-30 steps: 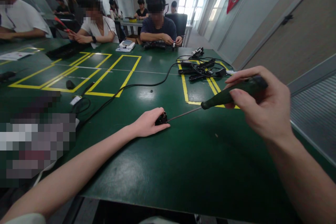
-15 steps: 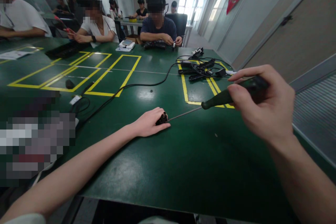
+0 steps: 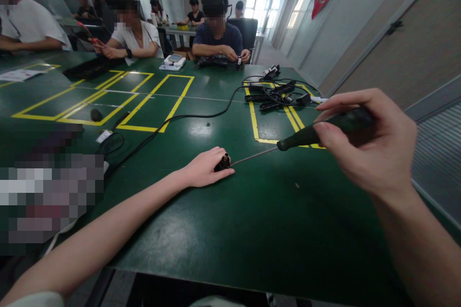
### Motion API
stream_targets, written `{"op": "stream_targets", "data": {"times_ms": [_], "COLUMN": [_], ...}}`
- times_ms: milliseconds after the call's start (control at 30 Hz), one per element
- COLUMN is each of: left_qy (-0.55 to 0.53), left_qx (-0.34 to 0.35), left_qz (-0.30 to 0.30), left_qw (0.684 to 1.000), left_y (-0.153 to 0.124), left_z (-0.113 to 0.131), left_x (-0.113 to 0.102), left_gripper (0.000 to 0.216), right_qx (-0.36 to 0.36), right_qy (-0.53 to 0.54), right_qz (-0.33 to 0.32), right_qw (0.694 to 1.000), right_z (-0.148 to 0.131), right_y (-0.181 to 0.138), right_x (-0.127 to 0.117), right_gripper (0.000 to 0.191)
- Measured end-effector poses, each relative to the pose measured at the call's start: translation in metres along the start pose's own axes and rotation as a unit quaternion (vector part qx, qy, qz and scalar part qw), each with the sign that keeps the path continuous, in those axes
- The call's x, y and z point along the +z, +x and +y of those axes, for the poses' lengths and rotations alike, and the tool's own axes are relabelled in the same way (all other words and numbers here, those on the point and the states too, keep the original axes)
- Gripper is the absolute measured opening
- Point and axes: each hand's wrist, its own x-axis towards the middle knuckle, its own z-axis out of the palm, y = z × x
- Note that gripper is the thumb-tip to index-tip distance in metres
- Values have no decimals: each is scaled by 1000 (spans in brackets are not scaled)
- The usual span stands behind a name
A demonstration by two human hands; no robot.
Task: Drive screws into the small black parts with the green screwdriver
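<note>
On the green table (image 3: 230, 230), my left hand (image 3: 207, 169) is closed around a small black part (image 3: 222, 163) with a short round stub sticking up. The part's exact kind cannot be made out, and the fingers hide much of it. Held in the fingers and thumb of my right hand (image 3: 374, 144) is a screwdriver (image 3: 298, 137) with a dark green handle. Its thin metal shaft slants down to the left, and the tip meets the side of the black part.
Black cables and adapters (image 3: 277, 96) lie in a heap beyond my right hand. One long cable (image 3: 201, 116) runs across the table to the left. Yellow tape (image 3: 144, 128) marks rectangles. Across the table, a person (image 3: 218, 38) handles a small item. A white device (image 3: 173, 61) stands nearby.
My right hand has shifted slightly to the right around the screwdriver handle. My left hand and the black part stay in place, with the screwdriver tip still against the part.
</note>
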Motion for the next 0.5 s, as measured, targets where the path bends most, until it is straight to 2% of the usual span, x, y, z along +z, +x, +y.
{"op": "stream_targets", "data": {"times_ms": [100,233,367,500], "left_qy": [0,4,4,8], "left_qx": [-1,-1,-5,-5], "left_qz": [3,-1,-2,-2], "left_qw": [1000,1000,1000,1000], "left_y": [0,0,0,0], "left_z": [0,0,0,1], "left_x": [0,0,0,0], "left_gripper": [33,32,32,33], "right_qx": [-22,-33,-28,-9], "right_qy": [14,-34,-64,-22], "right_qz": [-6,-11,7,6], "right_qw": [1000,999,998,1000], "right_z": [4,8,5,3], "right_y": [-2,-4,-4,-4], "right_x": [-1,-2,0,3], "right_gripper": [21,6,8,13]}}
